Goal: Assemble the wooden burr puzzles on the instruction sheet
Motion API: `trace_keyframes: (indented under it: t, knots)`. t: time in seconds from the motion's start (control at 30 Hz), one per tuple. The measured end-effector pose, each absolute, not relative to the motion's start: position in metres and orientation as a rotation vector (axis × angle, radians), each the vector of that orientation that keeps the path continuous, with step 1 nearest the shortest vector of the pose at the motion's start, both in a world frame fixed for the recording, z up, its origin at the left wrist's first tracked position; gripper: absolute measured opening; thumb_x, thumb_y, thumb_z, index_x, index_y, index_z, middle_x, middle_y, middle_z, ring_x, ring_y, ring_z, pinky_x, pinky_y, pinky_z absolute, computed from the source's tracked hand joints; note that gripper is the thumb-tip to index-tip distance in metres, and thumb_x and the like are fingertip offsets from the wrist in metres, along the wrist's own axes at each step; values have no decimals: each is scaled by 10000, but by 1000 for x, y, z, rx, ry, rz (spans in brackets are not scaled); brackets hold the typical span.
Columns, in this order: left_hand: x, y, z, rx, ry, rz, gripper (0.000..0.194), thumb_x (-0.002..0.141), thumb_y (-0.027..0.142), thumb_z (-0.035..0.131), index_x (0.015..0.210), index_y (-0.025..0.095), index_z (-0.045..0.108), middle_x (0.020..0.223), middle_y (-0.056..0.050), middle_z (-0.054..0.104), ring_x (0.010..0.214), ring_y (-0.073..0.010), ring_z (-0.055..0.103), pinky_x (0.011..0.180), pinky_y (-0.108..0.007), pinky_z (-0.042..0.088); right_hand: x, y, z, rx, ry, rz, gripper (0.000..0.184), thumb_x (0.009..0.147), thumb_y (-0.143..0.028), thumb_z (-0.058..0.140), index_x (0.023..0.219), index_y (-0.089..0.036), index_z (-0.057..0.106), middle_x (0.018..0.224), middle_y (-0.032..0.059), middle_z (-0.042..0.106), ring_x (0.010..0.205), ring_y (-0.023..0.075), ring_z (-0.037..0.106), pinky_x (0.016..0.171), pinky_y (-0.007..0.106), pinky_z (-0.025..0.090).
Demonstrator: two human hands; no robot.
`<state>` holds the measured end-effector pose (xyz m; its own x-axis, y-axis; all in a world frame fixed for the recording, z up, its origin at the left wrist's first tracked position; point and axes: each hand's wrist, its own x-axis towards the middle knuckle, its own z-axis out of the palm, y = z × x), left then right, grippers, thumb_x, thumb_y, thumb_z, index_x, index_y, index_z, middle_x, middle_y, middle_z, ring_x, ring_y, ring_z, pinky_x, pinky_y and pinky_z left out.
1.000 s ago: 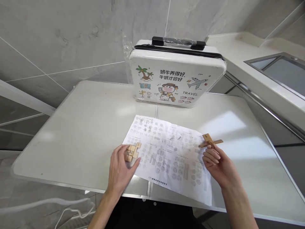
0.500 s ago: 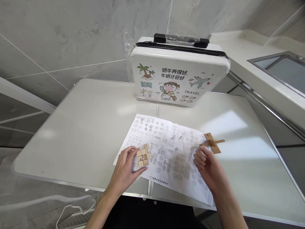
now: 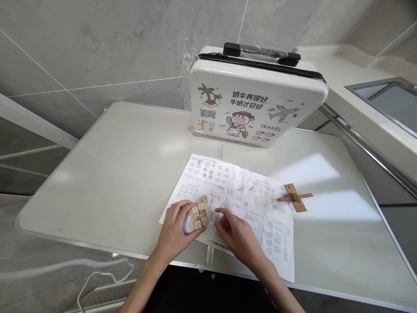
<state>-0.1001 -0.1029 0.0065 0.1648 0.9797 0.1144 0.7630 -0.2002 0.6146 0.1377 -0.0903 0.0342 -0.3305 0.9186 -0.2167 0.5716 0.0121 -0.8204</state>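
Observation:
My left hand curves around a light wooden interlocking puzzle, fingers at its far side and thumb at its near edge. The puzzle is a cluster of small square-ended pieces, one corner piece bearing a mark too small to read. Just right of it is my right hand, index finger extended toward the puzzle and a gap showing beside it; I see nothing in these fingers. Under both hands lies a printed instruction sheet with many small diagrams. Crossed wooden pieces, one marked "2", rest at the sheet's right edge.
A white suitcase with cartoon prints and plastic wrap stands at the back of the folding table. Behind it is a grey tiled wall. A counter with a sink is at the right. A white cable hangs at lower left.
My right hand let go of the crossed wooden pieces at the right and came left beside the puzzle. My left hand brought the puzzle rightward over the sheet.

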Motion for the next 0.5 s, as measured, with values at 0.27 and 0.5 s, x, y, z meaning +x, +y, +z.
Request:
trace_keyframes:
  t: [0.27,0.5]
  knots:
    - [-103,-105,5,1973,1618,752,671,882,456,860,1458,317,544,1389,-85,625,1270,-317,620,1066,-493,561,118,-83,18,-1596,-2065,1069,313,1039,-299,562,1348,-286,606,694,-25,680,547,193,622,508,265,331]
    - [-106,-107,4,1944,1588,781,675,885,410,863,1460,320,521,1396,-85,618,1274,-315,622,1070,-490,561,113,-89,21,-1633,-1952,1030,192,1042,-419,593,1169,-278,624,753,-4,709,582,198,633,535,288,375]
